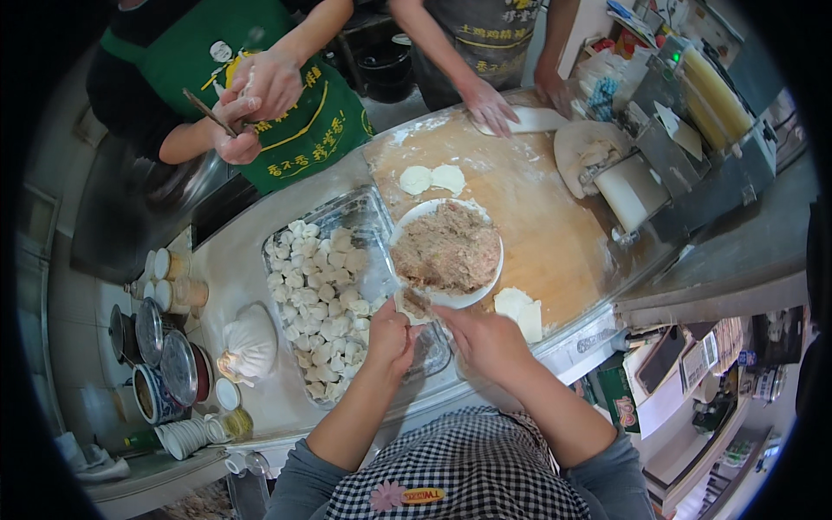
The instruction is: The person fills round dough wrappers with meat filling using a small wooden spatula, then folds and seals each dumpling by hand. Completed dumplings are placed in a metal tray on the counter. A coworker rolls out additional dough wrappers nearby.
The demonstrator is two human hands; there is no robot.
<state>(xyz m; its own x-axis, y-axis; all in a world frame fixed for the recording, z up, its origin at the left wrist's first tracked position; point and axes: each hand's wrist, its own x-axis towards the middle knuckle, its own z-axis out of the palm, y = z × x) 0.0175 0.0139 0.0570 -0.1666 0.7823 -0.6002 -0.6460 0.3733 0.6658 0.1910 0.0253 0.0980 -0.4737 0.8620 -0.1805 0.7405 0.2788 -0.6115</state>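
Observation:
Near the front rim of a white bowl (499,260) heaped with minced filling (448,247), my left hand (390,335) holds a dough wrapper (411,312) with some filling on it. My right hand (484,341) reaches to that wrapper from the right, its fingers closed around what looks like a thin spreading tool, mostly hidden. A clear tray (370,201) left of the bowl holds many folded dumplings (325,286). Round wrappers (432,179) lie behind the bowl, and another small stack of wrappers (518,313) lies on the floured wooden board (559,247) to its right.
Across the table, a person in a green apron holds a flat tool and dough; a second person presses a dough strip (533,120). A dough-rolling machine (689,143) stands at the right. Left are a tied white bag (250,341), jars (172,279), lidded pots (179,367) and stacked cups (185,439).

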